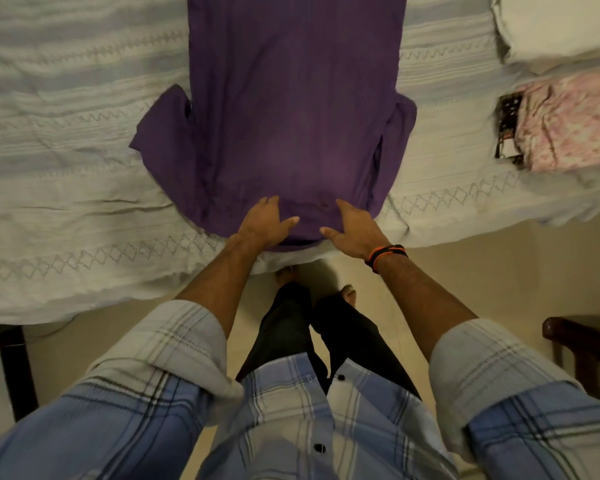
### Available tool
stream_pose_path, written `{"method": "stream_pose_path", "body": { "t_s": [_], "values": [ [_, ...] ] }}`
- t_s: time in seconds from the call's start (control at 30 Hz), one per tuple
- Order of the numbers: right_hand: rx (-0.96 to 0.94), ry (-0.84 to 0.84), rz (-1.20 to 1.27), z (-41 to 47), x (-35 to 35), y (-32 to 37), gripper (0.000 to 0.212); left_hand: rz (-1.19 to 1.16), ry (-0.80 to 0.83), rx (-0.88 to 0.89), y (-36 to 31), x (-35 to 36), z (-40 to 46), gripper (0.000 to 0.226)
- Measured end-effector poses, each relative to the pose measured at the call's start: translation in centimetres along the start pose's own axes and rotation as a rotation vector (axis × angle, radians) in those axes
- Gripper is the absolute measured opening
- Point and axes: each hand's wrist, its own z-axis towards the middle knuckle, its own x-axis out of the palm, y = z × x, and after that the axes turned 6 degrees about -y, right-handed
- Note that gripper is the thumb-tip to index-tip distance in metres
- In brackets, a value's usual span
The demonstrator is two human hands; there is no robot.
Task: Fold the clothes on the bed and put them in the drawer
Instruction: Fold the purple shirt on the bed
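A purple shirt (291,116) lies spread flat on the bed (66,150), collar end toward me at the bed's near edge, short sleeves sticking out to both sides. My left hand (264,221) rests on the shoulder area left of the collar, fingers curled into the fabric. My right hand (352,226), with an orange and black band on its wrist, grips the fabric right of the collar. The shirt's far end runs out of view at the top.
A folded pink patterned garment (568,123) lies on the bed at the right, with a white folded pile (555,26) behind it. A dark wooden piece of furniture (582,341) stands at the right on the tiled floor. A dark bed leg (16,368) is at the left.
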Motion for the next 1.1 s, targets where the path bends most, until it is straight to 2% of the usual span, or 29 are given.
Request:
{"method": "stream_pose_path", "body": {
  "t_s": [0.1,0.23,0.43,0.7,1.1],
  "values": [
    [-0.020,-0.039,0.034,-1.2,-2.3,0.2,0.067,-0.040,-0.030,0.017,-2.4,-0.6,-1.5,0.063],
    [-0.015,-0.051,0.092,-2.2,-5.4,-1.0,0.072,-0.099,-0.063,-0.046,-5.9,-0.8,-3.2,0.064],
    [-0.045,-0.091,0.220,-3.0,-10.1,-4.5,0.065,-0.203,-0.153,-0.138,-10.4,0.6,-5.4,0.066],
    [-0.157,-0.038,0.182,-2.7,-15.6,-9.7,0.059,-0.309,-0.265,-0.219,-15.6,4.6,-6.5,0.061],
    [-0.117,0.011,0.162,5.1,-19.5,-12.5,0.057,-0.474,-0.241,-0.299,-19.4,6.8,0.5,0.054]
  ]
}}
